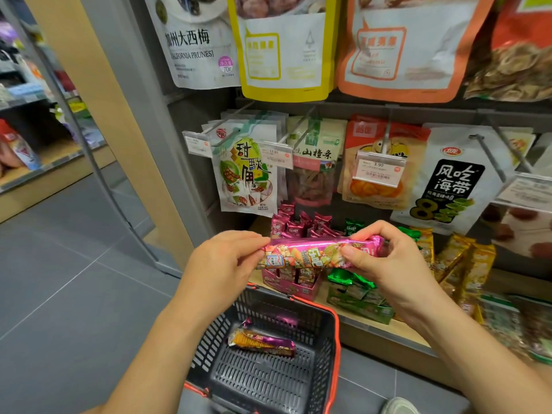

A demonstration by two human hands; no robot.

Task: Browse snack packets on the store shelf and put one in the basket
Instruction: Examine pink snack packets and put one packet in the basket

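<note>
The dark grey plastic basket with an orange-red rim [336,339] holds one purple-and-orange foil packet [263,343]. A pink cardboard display box [301,289] on the wooden shelf [385,330] stands half hidden behind the long pink foil snack packet [316,253]. This packet lies level above the basket, long axis left to right. The left hand [227,264] has its grip pinched on one end, the right hand [388,258] on the other.

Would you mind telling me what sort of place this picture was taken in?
Most likely a convenience store or small supermarket: snack packets hang in rows behind price tags, boxed snacks fill a shelf, and a shopping basket sits below.
</note>
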